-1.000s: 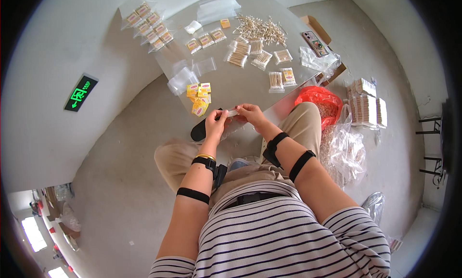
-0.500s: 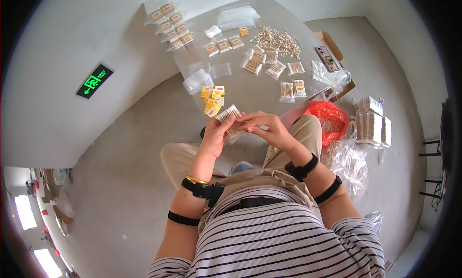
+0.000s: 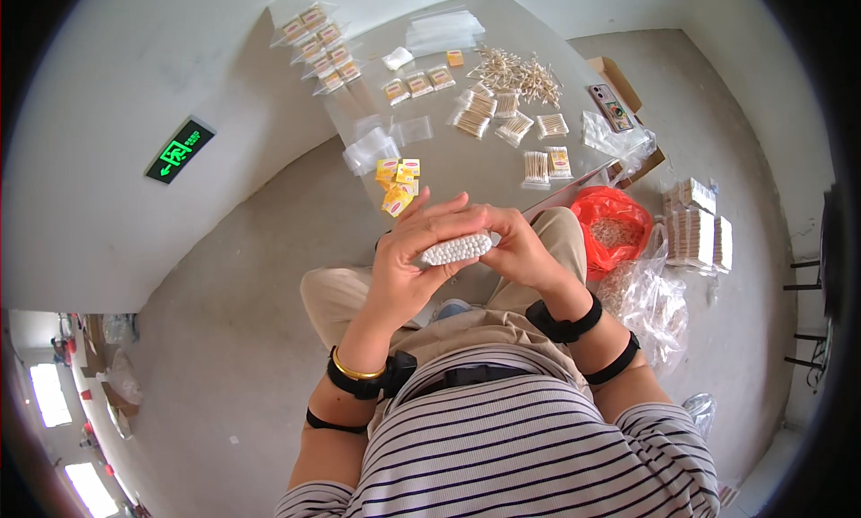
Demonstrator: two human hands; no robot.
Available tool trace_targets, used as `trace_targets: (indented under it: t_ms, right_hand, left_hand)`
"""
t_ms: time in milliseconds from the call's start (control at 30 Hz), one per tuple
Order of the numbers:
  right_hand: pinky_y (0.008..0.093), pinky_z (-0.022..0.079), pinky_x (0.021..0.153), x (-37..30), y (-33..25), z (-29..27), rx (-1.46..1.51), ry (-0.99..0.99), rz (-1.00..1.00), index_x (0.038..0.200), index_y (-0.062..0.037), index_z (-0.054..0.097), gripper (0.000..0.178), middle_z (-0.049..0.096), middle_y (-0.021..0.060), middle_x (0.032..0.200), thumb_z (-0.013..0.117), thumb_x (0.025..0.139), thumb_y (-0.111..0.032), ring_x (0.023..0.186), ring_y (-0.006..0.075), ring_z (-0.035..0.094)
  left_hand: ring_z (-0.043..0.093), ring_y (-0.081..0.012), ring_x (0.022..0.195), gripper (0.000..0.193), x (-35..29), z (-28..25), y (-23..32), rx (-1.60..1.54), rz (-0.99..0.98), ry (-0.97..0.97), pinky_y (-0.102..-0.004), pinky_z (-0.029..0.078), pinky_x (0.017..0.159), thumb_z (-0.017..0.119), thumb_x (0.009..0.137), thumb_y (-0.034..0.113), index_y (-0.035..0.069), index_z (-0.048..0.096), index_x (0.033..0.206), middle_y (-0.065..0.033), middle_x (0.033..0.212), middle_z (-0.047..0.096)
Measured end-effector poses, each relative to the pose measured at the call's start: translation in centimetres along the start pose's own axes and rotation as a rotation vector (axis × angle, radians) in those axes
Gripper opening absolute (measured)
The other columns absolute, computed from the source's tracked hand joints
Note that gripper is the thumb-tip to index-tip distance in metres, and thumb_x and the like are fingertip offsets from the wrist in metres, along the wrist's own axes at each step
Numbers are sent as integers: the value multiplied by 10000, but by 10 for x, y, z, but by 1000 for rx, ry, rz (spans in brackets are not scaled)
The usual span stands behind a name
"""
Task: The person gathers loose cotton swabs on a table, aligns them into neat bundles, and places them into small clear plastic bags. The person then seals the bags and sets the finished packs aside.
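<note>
Grey bench (image 3: 466,173) at twelve o'clock carries bagged swabs. Your left hand (image 3: 408,267) and right hand (image 3: 520,249) together clasp a cotton swab bundle (image 3: 456,248), evening its tips; bagging likely follows.

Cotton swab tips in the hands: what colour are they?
White. The bundle of cotton swabs, held between both hands, shows best in the head view.

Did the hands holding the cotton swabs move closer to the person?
Yes. Both hands with the cotton swab bundle drew back from the table edge, toward the body.
</note>
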State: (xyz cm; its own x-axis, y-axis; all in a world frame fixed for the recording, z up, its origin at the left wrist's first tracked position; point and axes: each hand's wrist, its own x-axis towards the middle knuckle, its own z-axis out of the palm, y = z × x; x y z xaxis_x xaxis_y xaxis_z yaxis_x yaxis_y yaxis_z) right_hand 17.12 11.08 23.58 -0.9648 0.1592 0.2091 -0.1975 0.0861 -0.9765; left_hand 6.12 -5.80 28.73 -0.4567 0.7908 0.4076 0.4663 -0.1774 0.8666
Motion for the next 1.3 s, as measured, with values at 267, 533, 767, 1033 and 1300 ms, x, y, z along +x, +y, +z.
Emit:
trace_targets:
  t_ms: [267, 533, 767, 1033, 1300]
  right_hand:
    - [322, 513, 924, 8, -21, 2, -45, 0, -104, 1165, -34, 763, 304, 763, 51, 1137, 732, 871, 36, 1033, 173, 674]
    - [382, 525, 971, 9, -20, 3, -83, 13, -138, 1197, -49, 762, 320, 786, 100, 1098, 731, 880, -21, 1012, 263, 721]
    - [410, 503, 1006, 8, -26, 13, -71, -39, -196, 1213, -49, 753, 321, 779, 125, 1114, 758, 892, -50, 1021, 305, 707]
    - [423, 503, 997, 10, -42, 8, -120, -120, -145, 1259, -38, 725, 397, 772, 152, 1127, 761, 864, -29, 1003, 345, 704]
    - [319, 538, 899, 14, -41, 13, 146, -117, 27, 1154, 13, 725, 232, 772, 71, 1082, 757, 950, -93, 983, 142, 689]
  left_hand:
    - [752, -179, 1061, 315, -8, -28, 30, 427, 210, 108, -427, 417, 1069, 887, 771, 175, 171, 787, 1070, 22, 1095, 804]
    - [753, -180, 1045, 354, -4, -20, 41, 357, 159, 120, -429, 406, 1084, 872, 814, 165, 136, 729, 1137, 2, 1070, 807]
    - [757, -149, 944, 407, 0, -10, 40, 403, 290, 46, -394, 456, 1036, 887, 779, 117, 186, 722, 1145, 38, 1070, 796]
    - [772, -156, 957, 342, -2, -8, 40, 431, 328, -1, -430, 473, 1028, 846, 790, 58, 133, 704, 1092, 2, 1057, 816]
    - [758, -219, 1044, 319, -15, -9, 6, -513, -262, 286, -402, 540, 1026, 815, 916, 111, 20, 690, 1195, -111, 1116, 784]
